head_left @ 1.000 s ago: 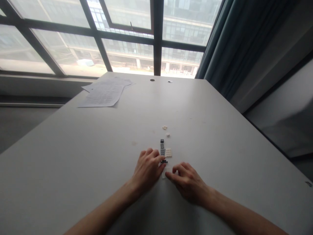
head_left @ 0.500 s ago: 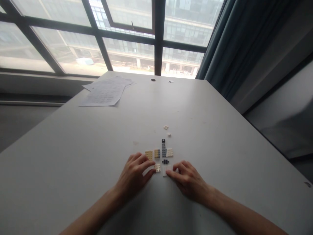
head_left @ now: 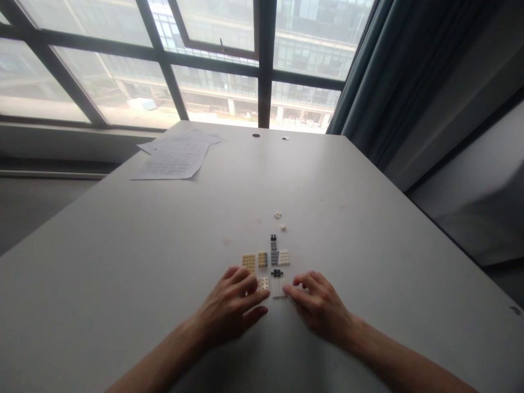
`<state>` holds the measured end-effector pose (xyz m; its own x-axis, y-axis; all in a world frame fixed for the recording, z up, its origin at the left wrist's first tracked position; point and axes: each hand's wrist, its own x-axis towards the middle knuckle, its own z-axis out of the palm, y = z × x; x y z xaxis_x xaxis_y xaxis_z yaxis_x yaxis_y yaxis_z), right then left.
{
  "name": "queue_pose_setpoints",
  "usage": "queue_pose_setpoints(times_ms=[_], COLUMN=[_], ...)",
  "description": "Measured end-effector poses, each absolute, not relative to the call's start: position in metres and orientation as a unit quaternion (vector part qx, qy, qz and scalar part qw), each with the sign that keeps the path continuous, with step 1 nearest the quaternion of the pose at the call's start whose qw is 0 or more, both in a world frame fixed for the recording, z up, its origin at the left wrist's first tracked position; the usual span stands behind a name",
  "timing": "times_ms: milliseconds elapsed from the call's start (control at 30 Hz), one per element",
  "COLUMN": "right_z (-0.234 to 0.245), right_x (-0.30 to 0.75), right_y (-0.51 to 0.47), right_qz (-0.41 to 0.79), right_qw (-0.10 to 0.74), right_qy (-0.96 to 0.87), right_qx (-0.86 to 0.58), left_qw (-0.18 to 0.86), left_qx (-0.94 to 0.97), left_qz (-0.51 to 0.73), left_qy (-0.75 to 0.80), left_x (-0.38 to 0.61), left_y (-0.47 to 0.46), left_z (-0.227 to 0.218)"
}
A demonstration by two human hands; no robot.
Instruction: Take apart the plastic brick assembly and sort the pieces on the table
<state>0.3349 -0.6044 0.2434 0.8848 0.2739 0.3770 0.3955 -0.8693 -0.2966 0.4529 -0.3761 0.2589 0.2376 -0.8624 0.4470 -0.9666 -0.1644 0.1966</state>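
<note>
On my feed, smooth white tiles (head_left: 279,289) lay flat on the table (head_left: 123,262) at lower centre. The right hand (head_left: 319,305) reached their right edge; whether it gripped, I couldn't tell. The left hand (head_left: 231,303), thumb and forefinger apart, partly hid a cream studded plate (head_left: 265,284) and a tan plate (head_left: 248,262). A dark pegged piece (head_left: 277,273) sat just above the tiles. Upper left, papers (head_left: 172,158) bore unreadably small lines.
</note>
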Motion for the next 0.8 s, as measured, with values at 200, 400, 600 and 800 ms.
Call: queue_pose_setpoints(times_ms=[200, 400, 600, 800], right_z=[0.245, 0.246, 0.241, 0.250], right_x=[0.336, 0.337, 0.335, 0.354], right_y=[-0.601, -0.601, -0.601, -0.620], right_qz=[-0.157, -0.159, -0.176, -0.193], right_qw=[0.179, 0.172, 0.196, 0.279], right_qy=[-0.178, -0.176, -0.166, -0.101], right_qx=[-0.955, -0.956, -0.950, -0.935], left_qw=[0.185, 0.166, 0.204, 0.326], left_qx=[0.762, 0.768, 0.755, 0.780], left_qz=[0.087, 0.070, 0.103, 0.220], left_qy=[-0.615, -0.614, -0.614, -0.486], left_x=[0.448, 0.446, 0.450, 0.474], left_y=[-0.382, -0.385, -0.378, -0.365], left_z=[0.262, 0.265, 0.263, 0.258])
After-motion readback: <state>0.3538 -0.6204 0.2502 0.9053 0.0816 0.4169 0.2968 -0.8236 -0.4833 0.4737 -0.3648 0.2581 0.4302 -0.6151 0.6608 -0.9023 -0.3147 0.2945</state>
